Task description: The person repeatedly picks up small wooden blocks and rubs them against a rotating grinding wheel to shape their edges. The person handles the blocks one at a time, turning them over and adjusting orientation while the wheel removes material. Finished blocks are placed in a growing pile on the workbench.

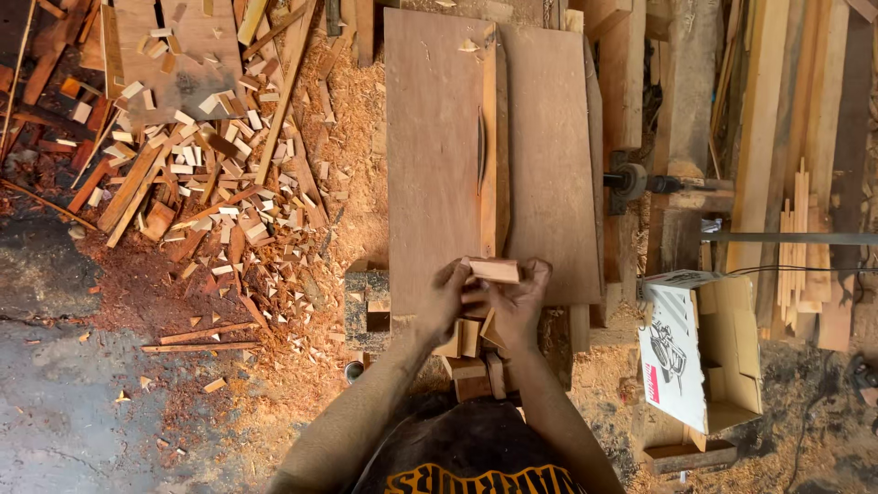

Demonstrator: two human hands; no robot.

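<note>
As both hands meet — fingers curled, pinching small wood block, wrists bent

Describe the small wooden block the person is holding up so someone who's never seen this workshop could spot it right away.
Start at the large flat wooden saw table in the middle of the view and follow it to its near edge. There the left hand and right hand meet around a pale rectangular block. Unlike the stacked blocks below it, it is raised above the fingers.
</note>
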